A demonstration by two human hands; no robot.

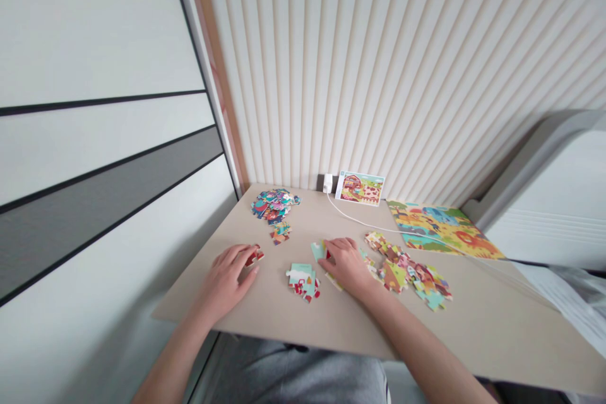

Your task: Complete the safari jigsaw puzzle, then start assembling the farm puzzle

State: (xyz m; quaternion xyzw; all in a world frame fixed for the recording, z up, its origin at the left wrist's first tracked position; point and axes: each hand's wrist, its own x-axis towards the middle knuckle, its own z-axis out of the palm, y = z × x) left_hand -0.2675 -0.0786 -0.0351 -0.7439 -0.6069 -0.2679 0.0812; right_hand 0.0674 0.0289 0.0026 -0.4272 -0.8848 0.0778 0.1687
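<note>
My left hand rests on the table at the left, fingers bent over a red puzzle piece, with the thumb close to its near side. My right hand lies over puzzle pieces near the middle. Some red shows between its thumb and fingers, and a pale turquoise piece sticks out at its left. Most of what lies under this palm is hidden. Between the hands sits a small cluster of turquoise and red pieces, some overlapping.
A heap of dark, colourful pieces stands at the back left. More pieces spread right of my right forearm. A farm picture card leans on the pleated wall by a white plug. Its cable crosses an animal picture board.
</note>
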